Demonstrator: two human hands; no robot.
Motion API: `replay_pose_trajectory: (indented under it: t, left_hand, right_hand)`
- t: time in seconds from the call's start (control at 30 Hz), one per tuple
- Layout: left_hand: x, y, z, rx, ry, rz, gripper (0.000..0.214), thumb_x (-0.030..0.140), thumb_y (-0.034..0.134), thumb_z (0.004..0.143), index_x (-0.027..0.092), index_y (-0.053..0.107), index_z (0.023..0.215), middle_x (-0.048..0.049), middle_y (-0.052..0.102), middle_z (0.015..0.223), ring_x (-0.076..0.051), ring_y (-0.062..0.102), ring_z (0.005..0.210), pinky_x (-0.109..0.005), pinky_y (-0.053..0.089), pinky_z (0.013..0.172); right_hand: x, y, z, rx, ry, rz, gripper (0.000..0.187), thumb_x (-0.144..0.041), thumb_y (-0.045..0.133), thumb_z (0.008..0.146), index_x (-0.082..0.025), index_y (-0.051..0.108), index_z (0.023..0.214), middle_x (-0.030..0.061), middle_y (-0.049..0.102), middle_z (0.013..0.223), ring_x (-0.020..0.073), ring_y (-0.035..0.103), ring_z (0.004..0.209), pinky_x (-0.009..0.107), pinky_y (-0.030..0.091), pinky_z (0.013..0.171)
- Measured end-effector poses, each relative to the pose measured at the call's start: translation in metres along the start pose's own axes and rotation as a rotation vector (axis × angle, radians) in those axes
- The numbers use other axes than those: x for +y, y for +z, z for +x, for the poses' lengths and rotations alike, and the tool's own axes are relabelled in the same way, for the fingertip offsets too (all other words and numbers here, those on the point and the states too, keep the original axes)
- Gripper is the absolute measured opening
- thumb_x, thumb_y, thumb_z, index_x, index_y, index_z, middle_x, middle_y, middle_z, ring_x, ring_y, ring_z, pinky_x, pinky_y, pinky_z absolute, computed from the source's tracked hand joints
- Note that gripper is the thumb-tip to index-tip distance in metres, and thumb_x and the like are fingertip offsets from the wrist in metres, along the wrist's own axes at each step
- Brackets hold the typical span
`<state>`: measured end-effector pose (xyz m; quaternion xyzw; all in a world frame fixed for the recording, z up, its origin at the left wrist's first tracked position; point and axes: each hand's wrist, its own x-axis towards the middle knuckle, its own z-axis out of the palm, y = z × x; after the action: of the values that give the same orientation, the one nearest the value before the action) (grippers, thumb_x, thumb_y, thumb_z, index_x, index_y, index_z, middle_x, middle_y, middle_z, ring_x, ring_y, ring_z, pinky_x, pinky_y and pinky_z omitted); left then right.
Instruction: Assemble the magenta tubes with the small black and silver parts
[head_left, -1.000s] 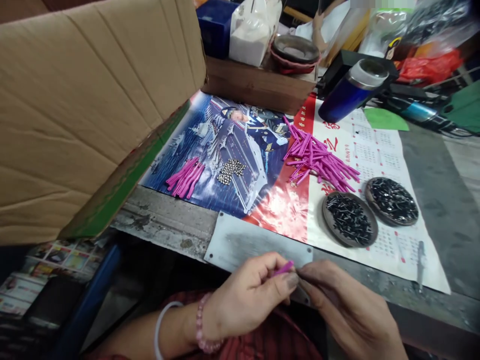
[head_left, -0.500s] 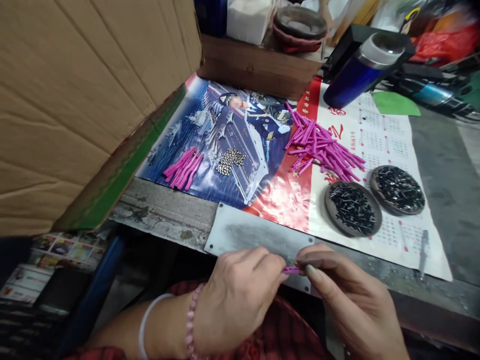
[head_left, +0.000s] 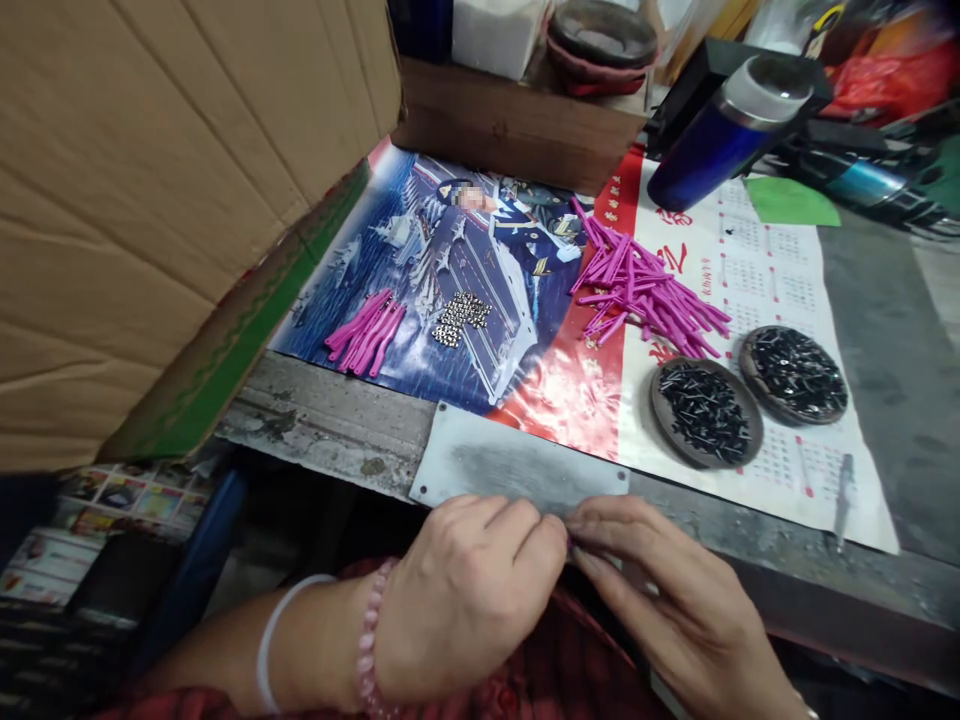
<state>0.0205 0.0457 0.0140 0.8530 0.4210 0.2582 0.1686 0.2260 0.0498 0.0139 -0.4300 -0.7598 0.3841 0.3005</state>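
Observation:
My left hand [head_left: 480, 590], with a pink bead bracelet at its wrist, is closed around a thin magenta plastic piece [head_left: 569, 546]. Only a sliver of that piece shows between the hands. My right hand [head_left: 667, 580] pinches at its end, fingertips meeting the left hand's fingers. Both hands are over the near edge of a metal plate [head_left: 517, 455] fixed to the bench edge. Whether a small part sits in the right fingertips is hidden. Loose magenta pieces like it lie in a big heap [head_left: 645, 285] and a smaller bundle [head_left: 367, 333].
Two round dishes, a nearer one [head_left: 705, 412] and a farther one [head_left: 795, 373], hold small dark metal pins. Small shiny metal parts [head_left: 461, 318] lie on the poster. A cardboard box [head_left: 172, 210] rises at left. A blue flask [head_left: 720, 140] and a pen [head_left: 844, 500] are at right.
My right hand has moved left against my left hand, covering the stretch of magenta piece that showed between them. The heap, bundle and dishes remain in place.

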Motion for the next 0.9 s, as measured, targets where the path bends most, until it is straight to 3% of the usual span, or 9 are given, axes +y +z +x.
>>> replay_pose_trajectory:
  t: [0.2,0.6,0.9]
  left_hand:
    - [0.0,-0.002,0.0,0.061,0.008,0.018,0.018,0.012,0.052,0.1,0.011,0.069,0.096,-0.0014,0.063,0.068,-0.02,0.06,0.059,-0.035,0.041,0.054]
    - [-0.005,0.0,-0.002,0.041,0.017,-0.016,0.02,0.015,0.052,0.101,0.011,0.07,0.095,-0.0019,0.064,0.069,-0.02,0.06,0.06,-0.034,0.044,0.055]
    - [-0.009,-0.001,-0.006,0.05,-0.022,-0.09,0.026,0.019,0.043,0.105,0.011,0.068,0.106,-0.0047,0.069,0.075,-0.021,0.066,0.064,-0.033,0.051,0.059]
  right_hand:
    - [-0.002,-0.006,0.003,-0.03,0.147,0.092,0.004,-0.025,0.064,0.095,-0.024,0.067,0.097,0.0024,0.072,0.09,0.0172,0.071,0.08,0.021,0.058,0.069]
    - [-0.006,0.006,0.009,-0.033,0.259,0.26,0.027,-0.027,0.055,0.1,-0.021,0.055,0.073,0.001,0.06,0.07,0.0142,0.057,0.063,0.023,0.047,0.057]
    - [-0.002,0.014,0.016,-0.041,0.353,0.383,0.031,-0.033,0.059,0.097,-0.02,0.054,0.07,0.0005,0.059,0.068,0.0135,0.055,0.063,0.022,0.047,0.059]
